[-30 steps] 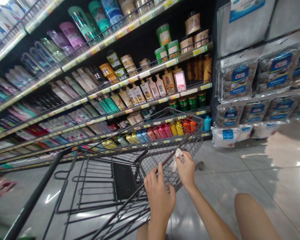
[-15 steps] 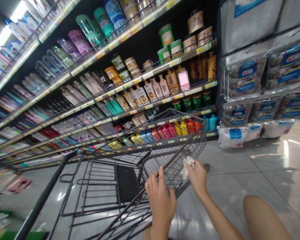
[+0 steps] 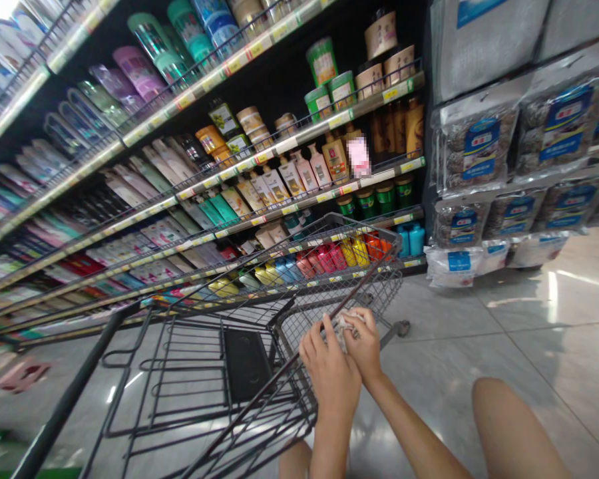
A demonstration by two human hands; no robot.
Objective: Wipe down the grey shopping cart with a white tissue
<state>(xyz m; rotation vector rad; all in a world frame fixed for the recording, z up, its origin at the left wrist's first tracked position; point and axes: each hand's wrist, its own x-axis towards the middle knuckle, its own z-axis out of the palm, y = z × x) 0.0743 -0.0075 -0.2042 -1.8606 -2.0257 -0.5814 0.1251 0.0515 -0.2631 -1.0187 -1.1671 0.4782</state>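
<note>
A crumpled whitish cloth or tissue (image 3: 348, 322) is pinched in the fingers of my right hand (image 3: 367, 342), against the side of a dark wire shopping cart (image 3: 247, 362). My left hand (image 3: 332, 369) lies over the cart's top side rail, its fingers bent across it. It sits right beside my right hand, and the two overlap in view. Part of the cloth is hidden behind my fingers. The cart's basket mesh shows beyond both hands, and its push handle (image 3: 80, 386) runs along the left.
Shelves (image 3: 259, 219) of bottles and jars stand behind the cart. Packs of scouring pads (image 3: 474, 150) hang at the right. Grey tiled floor (image 3: 459, 326) lies below, with a cart wheel (image 3: 403, 328) on it. My bare knee (image 3: 509, 426) is at lower right.
My right hand has moved left with the cloth, up to my left hand at the rail. My left hand's fingers are closer together. The view has shifted slightly.
</note>
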